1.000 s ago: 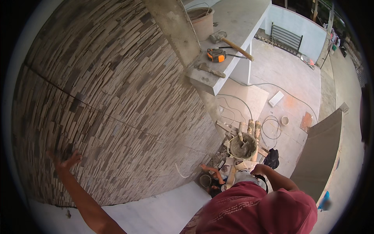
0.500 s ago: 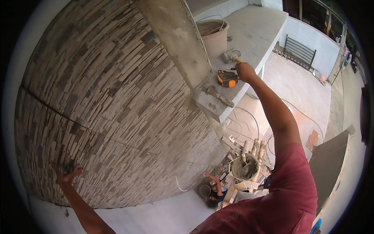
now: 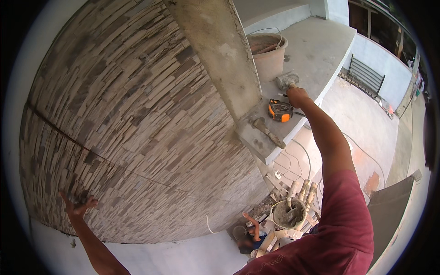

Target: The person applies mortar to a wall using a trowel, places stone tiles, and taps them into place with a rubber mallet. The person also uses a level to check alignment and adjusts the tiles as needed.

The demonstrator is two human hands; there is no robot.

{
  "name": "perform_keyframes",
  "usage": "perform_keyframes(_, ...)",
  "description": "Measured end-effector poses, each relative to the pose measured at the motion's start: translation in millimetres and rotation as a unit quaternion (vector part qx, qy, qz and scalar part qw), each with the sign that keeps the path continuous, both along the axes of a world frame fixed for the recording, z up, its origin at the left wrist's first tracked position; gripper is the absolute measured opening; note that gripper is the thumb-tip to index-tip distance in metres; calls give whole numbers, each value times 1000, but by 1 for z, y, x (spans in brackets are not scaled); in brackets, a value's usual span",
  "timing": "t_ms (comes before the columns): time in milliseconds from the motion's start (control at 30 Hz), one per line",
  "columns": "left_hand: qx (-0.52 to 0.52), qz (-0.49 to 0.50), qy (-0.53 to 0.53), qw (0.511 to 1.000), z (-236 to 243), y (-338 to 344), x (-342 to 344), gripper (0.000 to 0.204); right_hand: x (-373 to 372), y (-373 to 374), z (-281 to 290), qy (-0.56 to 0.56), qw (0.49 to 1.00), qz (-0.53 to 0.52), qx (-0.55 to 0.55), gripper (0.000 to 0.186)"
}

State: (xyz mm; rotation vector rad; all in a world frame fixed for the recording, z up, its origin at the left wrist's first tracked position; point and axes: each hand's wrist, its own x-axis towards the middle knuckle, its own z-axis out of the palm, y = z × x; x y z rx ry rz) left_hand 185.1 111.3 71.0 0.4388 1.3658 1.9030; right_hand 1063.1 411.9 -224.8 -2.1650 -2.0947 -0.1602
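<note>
On the concrete ledge [image 3: 321, 48], my right hand [image 3: 299, 97] is closed round the handle of a mallet with a grey, dusty head [image 3: 287, 80]. The head rests on the ledge, and most of the handle is hidden in my fist. An orange and black tape measure [image 3: 280, 110] lies just left of that hand. Nearer the ledge's corner is a short, cement-coated tool [image 3: 268, 133] with a handle, its exact kind unclear. Far to the left, my left hand [image 3: 79, 205] has its fingers spread at the stone-clad wall [image 3: 137, 119] and holds nothing.
A bucket [image 3: 268, 57] with a wire handle stands behind the mallet, beside a concrete post [image 3: 220, 50]. Below the ledge are a mortar bucket [image 3: 288, 214], several tubes and offcuts, and another person's arm [image 3: 252, 223]. A cord [image 3: 133, 173] crosses the wall.
The view has shifted, so ledge and tools appear farther right and lower. My right hand has closed up toward the mallet's head, covering more handle. My left hand stays spread at the wall.
</note>
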Motion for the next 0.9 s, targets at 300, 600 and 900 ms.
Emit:
perform_keyframes(300, -26, 69, -71, 995, 10, 6, 47, 146, -49, -74, 83, 665, 727, 82, 151, 15)
perform_keyframes(600, -63, 9, -34, 997, 23, 11, 75, 133, -129, -187, 39, 856, 488, 169, 25, 30)
perform_keyframes(900, -78, 86, -123, 986, 28, 4, 84, 141, -106, -130, -23, 838, 526, 106, -102, 51)
